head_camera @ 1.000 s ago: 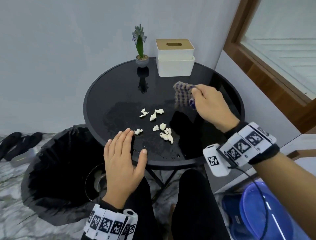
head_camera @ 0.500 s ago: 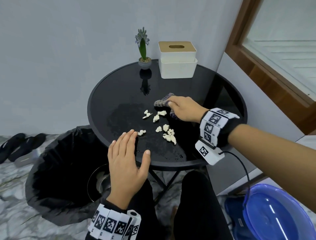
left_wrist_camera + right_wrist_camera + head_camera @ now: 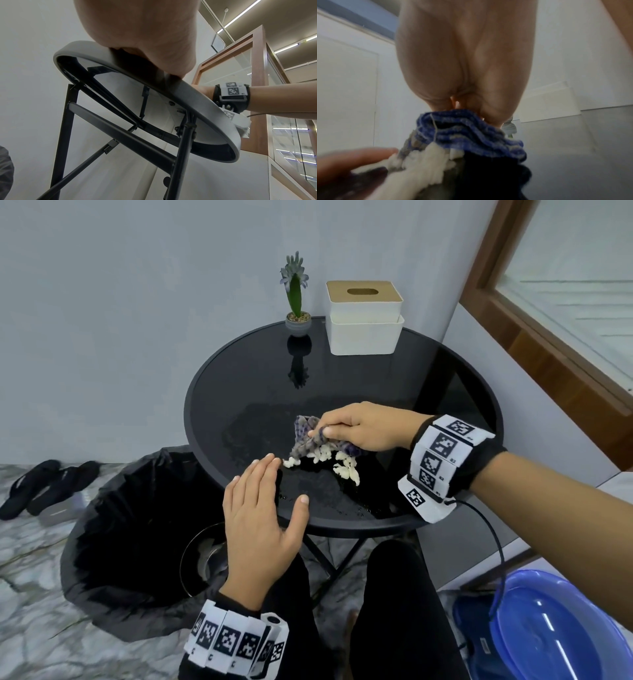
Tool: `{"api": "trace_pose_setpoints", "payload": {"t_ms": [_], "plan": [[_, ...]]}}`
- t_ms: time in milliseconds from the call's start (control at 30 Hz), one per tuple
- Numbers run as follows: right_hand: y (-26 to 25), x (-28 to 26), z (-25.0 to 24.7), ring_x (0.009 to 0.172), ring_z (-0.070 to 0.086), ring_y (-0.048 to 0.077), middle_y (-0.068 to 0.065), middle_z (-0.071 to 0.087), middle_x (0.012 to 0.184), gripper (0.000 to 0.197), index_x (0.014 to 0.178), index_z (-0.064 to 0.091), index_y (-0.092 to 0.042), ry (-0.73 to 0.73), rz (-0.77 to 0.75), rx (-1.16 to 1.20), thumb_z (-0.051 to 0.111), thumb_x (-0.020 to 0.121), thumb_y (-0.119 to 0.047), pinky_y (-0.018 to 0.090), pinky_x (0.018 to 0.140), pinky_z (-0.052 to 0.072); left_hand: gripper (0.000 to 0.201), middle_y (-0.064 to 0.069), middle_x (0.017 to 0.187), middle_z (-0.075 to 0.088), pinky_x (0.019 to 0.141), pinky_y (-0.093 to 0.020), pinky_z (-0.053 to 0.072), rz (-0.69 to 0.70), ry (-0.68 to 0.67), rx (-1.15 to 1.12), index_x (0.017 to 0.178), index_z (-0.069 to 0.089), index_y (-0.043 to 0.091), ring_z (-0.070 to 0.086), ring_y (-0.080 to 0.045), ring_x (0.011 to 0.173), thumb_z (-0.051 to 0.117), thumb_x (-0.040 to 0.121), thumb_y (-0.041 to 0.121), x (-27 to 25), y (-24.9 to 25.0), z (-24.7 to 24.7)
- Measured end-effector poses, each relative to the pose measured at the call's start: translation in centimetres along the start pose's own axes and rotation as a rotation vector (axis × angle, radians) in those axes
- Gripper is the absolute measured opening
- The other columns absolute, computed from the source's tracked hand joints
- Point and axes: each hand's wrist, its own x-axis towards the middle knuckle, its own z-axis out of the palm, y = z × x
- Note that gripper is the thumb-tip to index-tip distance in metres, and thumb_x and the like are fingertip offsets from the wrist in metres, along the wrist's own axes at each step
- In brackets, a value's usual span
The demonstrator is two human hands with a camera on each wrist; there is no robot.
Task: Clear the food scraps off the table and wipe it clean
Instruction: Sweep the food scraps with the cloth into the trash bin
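Now ribbed woolly cloth [image 3: 310,438], lumpy white scraps [image 3: 346,469]

The cloth [image 3: 310,438] hides some food scraps [image 3: 346,469]; the basin [image 3: 561,628] is cut off.

1. Your head camera looks down and forward over the round counter [image 3: 342,364], taking in both hands.
2. Your left wrist camera sits below the counter's rim [image 3: 205,100], looking up at its underside.
3. Your right wrist camera is very close, just above the top, facing along the right hand [image 3: 464,54].
4. All three views share the counter.
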Motion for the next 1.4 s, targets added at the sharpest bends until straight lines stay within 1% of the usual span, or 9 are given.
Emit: {"api": "trace_pose_setpoints", "payload": {"t_ms": [200,367,433,533,700,800,900,1067,1400], "plan": [[1.7,-2.2,1.2,0.098,0.065,0.023,0.002,0.070,0.100,0.024,0.105,0.066,-0.028,0.233,0.031,0.261,0.045,0.095,-0.036,0.049,0.096,0.047,0.060,0.001,0.149,0.046,0.119,-0.041,0.021,-0.005,-0.001,0.003,0.142,0.048,0.011,0.036,-0.018,0.143,0.048,0.092,0.046,0.0,-0.3,-0.2],[2.5,-4.5,0.2,0.098,0.063,0.019,-0.001,0.071,0.099,0.027,0.104,0.065,-0.021,0.662,0.202,0.308,0.044,0.096,-0.035,0.038,0.094,0.048,0.060,0.001,0.149,0.046,0.119,-0.041,0.021,-0.003,0.000,0.004,0.142,0.048,0.012,0.037,-0.018,0.142,0.049,0.093,0.046,-0.1,-0.3,-0.2],[2.4,-6.0,0.4,0.090,0.062,0.022,0.004,0.069,0.093,0.025,0.105,0.064,-0.017,0.689,0.223,0.106,0.042,0.100,-0.027,0.032,0.083,0.047,0.060,0.001,0.149,0.046,0.120,-0.039,0.019,-0.005,-0.001,0.003,0.142,0.048,0.011,0.036,-0.017,0.143,0.049,0.093,0.046,-0.1,-0.3,-0.2],[2.4,-7.5,2.3,0.079,0.063,0.033,0.012,0.067,0.085,0.023,0.105,0.059,-0.015,0.657,0.271,-0.037,0.040,0.099,-0.027,0.043,0.077,0.052,0.060,0.001,0.149,0.046,0.120,-0.036,0.018,-0.010,-0.010,0.009,0.141,0.048,0.012,0.037,-0.017,0.142,0.049,0.092,0.047,0.0,-0.2,-0.1],[1.2,-7.9,5.5,0.070,0.051,0.032,0.003,0.050,0.078,0.019,0.085,0.044,-0.012,0.582,0.395,-0.280,0.037,0.099,-0.023,0.039,0.060,0.040,0.061,0.001,0.150,0.045,0.119,-0.039,0.021,-0.004,-0.026,-0.001,0.142,0.048,0.012,0.036,-0.016,0.142,0.049,0.092,0.049,0.1,-0.2,-0.3],[1.9,-7.3,5.5,0.115,0.055,0.033,0.008,0.063,0.108,0.022,0.099,0.056,-0.011,0.596,0.347,-0.283,0.042,0.096,-0.028,0.046,0.091,0.044,0.062,0.001,0.152,0.041,0.120,-0.037,0.019,-0.001,-0.035,-0.035,0.142,0.047,0.012,0.034,-0.015,0.143,0.052,0.092,0.049,0.2,-0.4,-0.6],[3.0,-7.2,5.8,0.148,0.016,0.023,0.004,0.036,0.154,0.048,0.141,0.042,-0.012,0.452,0.346,-0.201,0.037,0.100,-0.037,0.045,0.117,0.020,0.062,0.000,0.153,0.040,0.121,-0.035,0.016,-0.008,-0.022,-0.085,0.142,0.046,0.010,0.031,-0.015,0.145,0.053,0.092,0.045,0.4,-0.9,-1.0],[1.2,-7.5,6.6,0.149,0.003,0.018,0.007,0.020,0.160,0.053,0.150,0.026,-0.007,0.439,0.341,-0.087,0.031,0.103,-0.029,0.029,0.117,0.007,0.064,-0.001,0.153,0.039,0.123,-0.036,0.010,-0.048,-0.005,-0.114,0.143,0.046,0.008,0.023,-0.016,0.149,0.049,0.093,0.049,0.5,-2.9,-1.7],[-4.1,-3.8,11.2,0.148,0.014,0.030,0.019,0.033,0.153,0.048,0.142,0.038,0.001,0.616,0.388,-0.071,0.027,0.102,-0.025,0.043,0.119,0.020,0.070,-0.001,0.157,0.034,0.123,-0.032,0.006,-0.032,-0.058,-0.116,0.147,0.040,0.009,0.015,-0.013,0.151,0.046,0.093,0.053,0.5,-3.8,-2.1]]}}
